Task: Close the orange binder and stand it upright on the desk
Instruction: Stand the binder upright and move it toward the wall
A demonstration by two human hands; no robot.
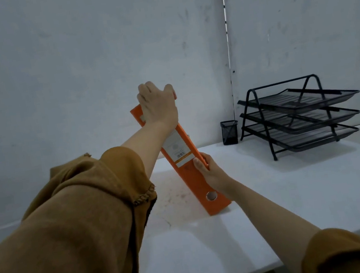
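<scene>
You had the orange binder (178,157) closed and standing on its bottom end on the white tabletop (286,190), spine toward you, but it was tilted, its top leaning away to the left. Your left hand (158,103) was clamped over the binder's top end, fingers curled across the upper edge. Your right hand (209,171) gripped the binder lower down on its right side, thumb (198,165) pressed on the spine just below the white label (173,147) and above the round finger hole (211,196). The two hands were well apart along the spine. Both arms wore loose mustard-brown sleeves (82,219) pushed back from the forearms. At the far right of the tabletop, against the grey wall (71,59), stood a black three-tier mesh tray (299,117) with a black mesh pen cup (229,132) just beside it on its left.
</scene>
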